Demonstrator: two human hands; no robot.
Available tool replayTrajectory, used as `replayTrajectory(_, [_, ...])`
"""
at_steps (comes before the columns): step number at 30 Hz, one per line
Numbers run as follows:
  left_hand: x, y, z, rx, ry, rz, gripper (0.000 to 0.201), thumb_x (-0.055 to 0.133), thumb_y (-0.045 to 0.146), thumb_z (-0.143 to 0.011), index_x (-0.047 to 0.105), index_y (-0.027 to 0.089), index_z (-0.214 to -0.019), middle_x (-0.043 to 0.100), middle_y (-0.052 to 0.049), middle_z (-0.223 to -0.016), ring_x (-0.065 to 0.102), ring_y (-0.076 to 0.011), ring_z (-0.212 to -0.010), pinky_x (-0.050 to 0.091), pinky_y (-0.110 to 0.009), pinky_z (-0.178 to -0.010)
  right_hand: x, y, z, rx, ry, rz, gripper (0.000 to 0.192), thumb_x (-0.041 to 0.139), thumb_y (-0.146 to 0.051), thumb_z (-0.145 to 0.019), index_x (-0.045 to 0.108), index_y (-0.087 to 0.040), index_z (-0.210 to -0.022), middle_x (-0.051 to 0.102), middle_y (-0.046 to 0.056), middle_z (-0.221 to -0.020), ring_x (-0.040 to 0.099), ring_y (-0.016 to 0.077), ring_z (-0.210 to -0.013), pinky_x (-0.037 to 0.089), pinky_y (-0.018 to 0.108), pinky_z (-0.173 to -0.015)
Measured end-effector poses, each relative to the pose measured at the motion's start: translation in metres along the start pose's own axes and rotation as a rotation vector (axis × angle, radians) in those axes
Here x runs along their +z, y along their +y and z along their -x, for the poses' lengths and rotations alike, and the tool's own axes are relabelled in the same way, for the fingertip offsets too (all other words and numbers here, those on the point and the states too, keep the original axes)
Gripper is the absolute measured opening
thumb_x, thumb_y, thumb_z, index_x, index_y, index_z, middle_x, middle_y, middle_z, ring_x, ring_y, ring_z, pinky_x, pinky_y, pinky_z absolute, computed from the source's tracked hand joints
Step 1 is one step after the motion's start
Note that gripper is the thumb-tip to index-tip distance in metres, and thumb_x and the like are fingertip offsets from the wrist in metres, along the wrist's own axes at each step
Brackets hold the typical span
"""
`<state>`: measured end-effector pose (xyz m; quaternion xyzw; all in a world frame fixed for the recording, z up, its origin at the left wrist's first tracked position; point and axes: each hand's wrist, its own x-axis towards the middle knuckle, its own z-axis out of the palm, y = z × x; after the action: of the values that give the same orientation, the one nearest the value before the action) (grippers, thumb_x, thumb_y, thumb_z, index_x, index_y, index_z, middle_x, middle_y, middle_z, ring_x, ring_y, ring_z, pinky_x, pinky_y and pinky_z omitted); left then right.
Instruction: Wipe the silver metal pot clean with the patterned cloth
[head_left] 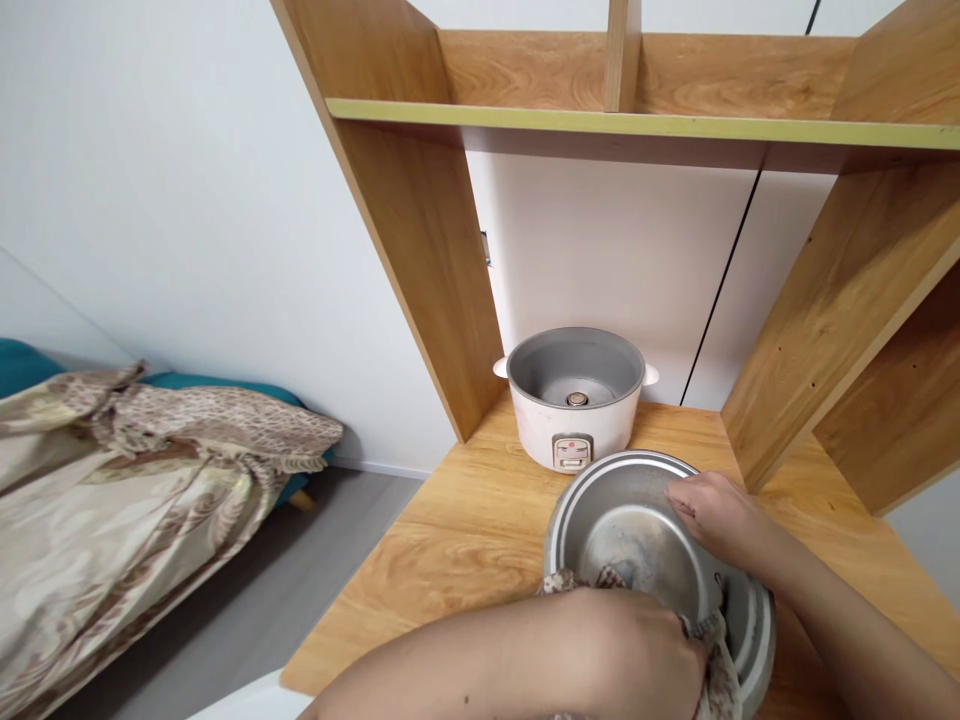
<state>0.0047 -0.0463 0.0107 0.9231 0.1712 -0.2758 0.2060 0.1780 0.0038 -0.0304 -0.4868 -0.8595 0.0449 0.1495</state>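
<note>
A round metal inner pot (600, 530) sits on the wooden desk, its inside showing. My right hand (709, 510) is closed over its right rim, with the thumb side toward the pot. My left hand (667, 650) reaches across the front of the pot, over a patterned brown and cream cloth (720, 670) bunched at its fingers; most of those fingers are hidden. Another curved metal edge (761, 630), perhaps a lid, shows beside the pot at lower right. Behind stands a white rice cooker body (536, 430), without its inner pot, a switch on its front.
Wooden shelf panels (420, 230) rise at both sides of the desk (420, 550), with a shelf board (637, 125) above the cooker. To the left, a teal sofa (225, 380) is covered by a patterned throw (150, 500). Grey floor (352, 520) lies between.
</note>
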Motion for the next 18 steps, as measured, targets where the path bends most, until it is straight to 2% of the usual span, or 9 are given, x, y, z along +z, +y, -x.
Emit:
replayTrajectory(2, [-0.001,0.001,0.002,0.005,0.002,-0.017,0.041,0.049,0.027,-0.080,0.064,0.010,-0.114,0.074,-0.015,-0.095,0.071,-0.0260,-0.075,0.034,-0.030,-0.040,0.002,0.001,0.000,-0.016,0.013,0.007,0.028,0.043,-0.004,-0.074,0.025,-0.019,-0.060,0.027,-0.005,-0.053,0.019,0.0095,-0.052,0.011,0.029,-0.053])
replayTrajectory(6, [-0.003,0.003,0.009,0.068,0.152,-0.089,0.033,0.042,0.026,-0.085,0.067,0.011,-0.101,0.074,-0.012,-0.081,0.066,-0.0219,-0.061,0.034,-0.030,-0.042,0.006,0.004,-0.001,-0.040,0.042,0.041,0.029,0.045,-0.005,-0.073,0.024,-0.018,-0.059,0.024,-0.005,-0.051,0.017,0.0093,-0.051,0.010,0.030,-0.052])
replayTrajectory(8, [-0.003,0.004,0.012,0.084,0.183,-0.114,0.031,0.042,0.025,-0.086,0.068,0.011,-0.097,0.073,-0.011,-0.077,0.064,-0.0207,-0.057,0.033,-0.030,-0.041,0.006,0.005,0.000,-0.046,0.053,0.058,0.028,0.046,-0.004,-0.073,0.025,-0.018,-0.059,0.023,-0.005,-0.051,0.016,0.0094,-0.051,0.010,0.030,-0.052])
replayTrajectory(13, [-0.007,0.005,0.011,0.055,0.145,-0.075,0.031,0.045,0.025,-0.084,0.069,0.011,-0.099,0.074,-0.012,-0.082,0.067,-0.0216,-0.061,0.032,-0.029,-0.040,0.006,0.006,0.000,-0.065,0.061,0.046,0.028,0.045,-0.003,-0.071,0.025,-0.018,-0.059,0.023,-0.005,-0.051,0.017,0.0091,-0.051,0.010,0.029,-0.052])
replayTrajectory(18, [-0.011,0.007,0.009,-0.006,0.051,-0.033,0.038,0.047,0.027,-0.081,0.065,0.012,-0.112,0.075,-0.015,-0.091,0.070,-0.0269,-0.071,0.037,-0.030,-0.042,0.007,0.006,-0.001,-0.061,0.063,0.038,0.029,0.044,-0.002,-0.071,0.023,-0.018,-0.059,0.022,-0.005,-0.051,0.016,0.0090,-0.051,0.010,0.029,-0.051])
